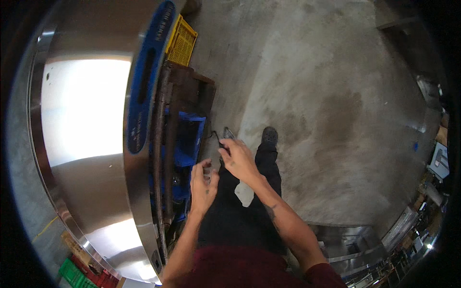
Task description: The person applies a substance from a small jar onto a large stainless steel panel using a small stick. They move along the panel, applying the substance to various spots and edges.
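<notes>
My right hand [236, 157] is in front of my body, thumb and fingertips pinched together on a thin, dark, cord-like piece [217, 137]. Its exact kind is too small to make out, and part of it is hidden by the fingers. To the left and a little nearer, my left hand [203, 188] is half curled, with thumb and fingers apart and nothing visible between them. A whitish, cloth-like piece [244, 194] shows beside my right forearm, against my dark trousers; what holds it there cannot be seen.
At my left stands a large, shiny steel surface [86, 187] with a blue strip [144, 81] along its edge. Below that edge are blue crates [192, 139], with a yellow crate [182, 42] farther off. Concrete floor [317, 96] stretches ahead and right; a steel unit [348, 242] is behind right.
</notes>
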{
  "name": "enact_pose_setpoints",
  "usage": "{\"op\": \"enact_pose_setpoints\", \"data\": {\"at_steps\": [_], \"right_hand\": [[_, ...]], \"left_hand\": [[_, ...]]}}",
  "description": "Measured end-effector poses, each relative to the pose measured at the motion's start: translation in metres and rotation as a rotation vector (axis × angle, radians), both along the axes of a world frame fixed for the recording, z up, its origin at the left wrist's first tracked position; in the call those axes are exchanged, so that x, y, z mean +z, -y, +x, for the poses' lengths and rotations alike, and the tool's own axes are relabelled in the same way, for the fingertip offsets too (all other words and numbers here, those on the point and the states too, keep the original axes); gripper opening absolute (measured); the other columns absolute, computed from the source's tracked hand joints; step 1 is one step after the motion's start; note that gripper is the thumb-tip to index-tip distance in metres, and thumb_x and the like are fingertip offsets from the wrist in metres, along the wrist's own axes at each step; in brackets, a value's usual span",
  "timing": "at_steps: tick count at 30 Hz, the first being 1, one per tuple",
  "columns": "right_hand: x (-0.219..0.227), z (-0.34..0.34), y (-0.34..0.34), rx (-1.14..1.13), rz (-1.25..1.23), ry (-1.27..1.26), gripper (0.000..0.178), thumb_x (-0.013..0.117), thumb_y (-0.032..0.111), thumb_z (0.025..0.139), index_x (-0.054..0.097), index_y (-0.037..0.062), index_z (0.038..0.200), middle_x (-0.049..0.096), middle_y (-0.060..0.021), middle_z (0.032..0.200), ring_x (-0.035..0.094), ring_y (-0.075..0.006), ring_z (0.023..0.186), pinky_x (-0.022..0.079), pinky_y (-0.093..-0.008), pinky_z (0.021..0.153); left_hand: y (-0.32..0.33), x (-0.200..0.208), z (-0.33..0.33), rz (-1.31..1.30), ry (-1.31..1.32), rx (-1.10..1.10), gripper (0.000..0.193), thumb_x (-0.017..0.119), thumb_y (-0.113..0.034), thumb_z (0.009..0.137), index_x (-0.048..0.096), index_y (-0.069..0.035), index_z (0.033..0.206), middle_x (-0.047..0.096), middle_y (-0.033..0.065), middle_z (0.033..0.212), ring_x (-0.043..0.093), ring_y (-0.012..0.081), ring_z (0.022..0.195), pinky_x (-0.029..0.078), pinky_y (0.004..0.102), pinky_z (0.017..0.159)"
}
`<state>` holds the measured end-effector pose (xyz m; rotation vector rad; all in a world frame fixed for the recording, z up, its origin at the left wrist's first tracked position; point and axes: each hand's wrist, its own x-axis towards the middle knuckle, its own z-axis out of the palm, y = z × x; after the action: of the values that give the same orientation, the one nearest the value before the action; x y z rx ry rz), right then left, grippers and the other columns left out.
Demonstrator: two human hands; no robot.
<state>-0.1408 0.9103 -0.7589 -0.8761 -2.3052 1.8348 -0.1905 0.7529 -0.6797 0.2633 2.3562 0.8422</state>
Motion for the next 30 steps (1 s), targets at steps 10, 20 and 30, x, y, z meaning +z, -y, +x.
{"op": "enact_pose_setpoints", "data": {"at_steps": [10, 20, 30], "right_hand": [[-0.116, -0.117, 0.059, -0.017, 0.102, -0.320, 0.032, 0.079, 0.002, 0.096, 0.076, -0.0021, 0.127, 0.073, -0.0236, 0.122, 0.068, -0.0464, 0.114, 0.058, -0.0534, 0.100], [-0.155, -0.174, 0.082, 0.055, -0.008, -0.425, 0.040, 0.075, 0.003, 0.092, 0.072, -0.0007, 0.132, 0.072, -0.0226, 0.124, 0.065, -0.0445, 0.120, 0.056, -0.0514, 0.105], [-0.102, -0.184, 0.070, -0.072, -0.820, -0.330, 0.037, 0.042, 0.033, 0.125, 0.065, 0.0079, 0.141, 0.073, -0.0110, 0.135, 0.064, -0.0288, 0.129, 0.047, -0.0477, 0.117]], "left_hand": [[0.172, -0.125, 0.170, -0.610, -0.030, -0.133, 0.047, 0.071, -0.028, 0.109, 0.063, 0.006, 0.141, 0.066, 0.0350, 0.132, 0.059, 0.0562, 0.123, 0.047, 0.0618, 0.110], [0.169, -0.111, 0.195, -0.496, 0.113, 0.082, 0.046, 0.066, -0.028, 0.111, 0.061, 0.006, 0.142, 0.066, 0.0337, 0.135, 0.061, 0.0530, 0.126, 0.049, 0.0607, 0.112], [0.188, -0.122, 0.196, -0.453, 0.158, 0.179, 0.045, 0.065, -0.026, 0.111, 0.061, 0.005, 0.143, 0.066, 0.0347, 0.138, 0.061, 0.0554, 0.129, 0.051, 0.0603, 0.113]]}}
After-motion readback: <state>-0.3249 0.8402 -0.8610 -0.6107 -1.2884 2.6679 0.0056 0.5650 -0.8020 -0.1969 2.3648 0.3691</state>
